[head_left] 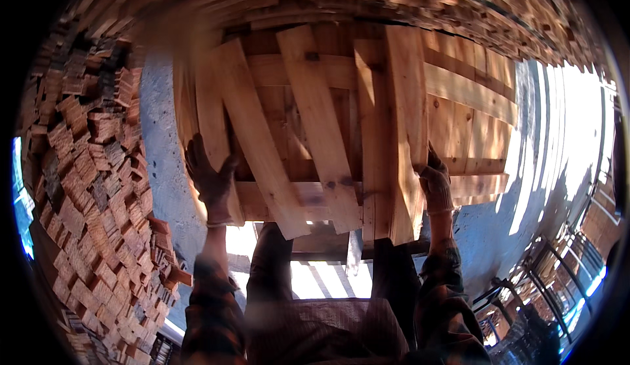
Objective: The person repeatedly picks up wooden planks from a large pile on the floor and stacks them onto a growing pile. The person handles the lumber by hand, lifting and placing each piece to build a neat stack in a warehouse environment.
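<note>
My left hand (211,180), in a dark work glove with a pale cuff, lies on the lower part of a leftmost wooden board (211,102). Its fingers are stretched and the thumb stands apart. My right hand (436,184), gloved too, is closed at the right edge of an upright wooden board (408,116); part of its grip is hidden behind the wood. Between my hands, a slanted board (259,129) and another slanted board (319,129) lie loose across a slatted wooden panel (469,93). A narrower board (371,201) stands beside the right-hand one.
Stacked wood blocks (98,194) rise on the left, and more stacked wood (459,4) spans the far side. Bluish floor (164,122) borders the panel, with bright sunlight stripes at right. Metal frames (551,273) stand at lower right. My legs (270,260) are close to the panel's near edge.
</note>
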Motion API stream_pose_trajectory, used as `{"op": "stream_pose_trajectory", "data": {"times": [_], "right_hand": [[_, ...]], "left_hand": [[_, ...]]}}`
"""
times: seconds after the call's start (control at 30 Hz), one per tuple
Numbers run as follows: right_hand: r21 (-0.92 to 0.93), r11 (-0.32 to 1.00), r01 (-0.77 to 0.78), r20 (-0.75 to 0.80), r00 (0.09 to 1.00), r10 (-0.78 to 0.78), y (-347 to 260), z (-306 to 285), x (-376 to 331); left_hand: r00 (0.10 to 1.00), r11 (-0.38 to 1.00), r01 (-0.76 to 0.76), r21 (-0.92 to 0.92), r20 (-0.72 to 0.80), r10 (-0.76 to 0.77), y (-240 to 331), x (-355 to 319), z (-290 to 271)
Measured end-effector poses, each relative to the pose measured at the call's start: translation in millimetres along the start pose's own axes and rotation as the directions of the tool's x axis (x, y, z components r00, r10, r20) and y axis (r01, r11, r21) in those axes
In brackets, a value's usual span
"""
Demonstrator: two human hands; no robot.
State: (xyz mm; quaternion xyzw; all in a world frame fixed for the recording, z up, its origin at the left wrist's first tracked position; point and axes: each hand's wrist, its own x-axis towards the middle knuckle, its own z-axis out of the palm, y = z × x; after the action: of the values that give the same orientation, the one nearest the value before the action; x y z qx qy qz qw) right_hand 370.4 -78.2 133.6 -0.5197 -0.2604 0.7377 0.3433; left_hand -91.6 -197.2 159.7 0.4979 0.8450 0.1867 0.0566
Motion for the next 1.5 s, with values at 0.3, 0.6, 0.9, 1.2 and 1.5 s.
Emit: {"op": "stream_pose_trajectory", "data": {"times": [0.3,0.6,0.9,1.2,1.5], "right_hand": [[-0.128,0.992,0.006,-0.077,0.997,-0.016,-6.4,-1.9,1.9],[-0.075,0.982,-0.172,-0.092,0.982,0.165,41.6,113.9,-15.5],[-0.069,0.986,-0.154,0.031,0.987,0.156,64.2,133.4,-12.1],[-0.077,0.989,-0.123,0.059,0.99,0.128,43.3,117.5,-2.3],[-0.155,0.97,-0.186,0.138,0.968,0.208,57.8,131.6,4.1]], "left_hand": [[0.962,0.92,-0.201,0.336,0.243,0.122,-26.0,-31.7,49.5],[0.969,0.957,-0.191,0.217,0.196,0.149,-31.0,-15.8,34.6],[0.989,0.956,-0.147,0.254,0.064,0.135,-30.9,-25.4,49.6],[0.981,0.969,-0.146,0.199,0.158,0.115,-32.7,-22.0,48.8],[0.974,0.944,-0.197,0.263,0.165,0.158,-36.3,-26.6,48.2]]}}
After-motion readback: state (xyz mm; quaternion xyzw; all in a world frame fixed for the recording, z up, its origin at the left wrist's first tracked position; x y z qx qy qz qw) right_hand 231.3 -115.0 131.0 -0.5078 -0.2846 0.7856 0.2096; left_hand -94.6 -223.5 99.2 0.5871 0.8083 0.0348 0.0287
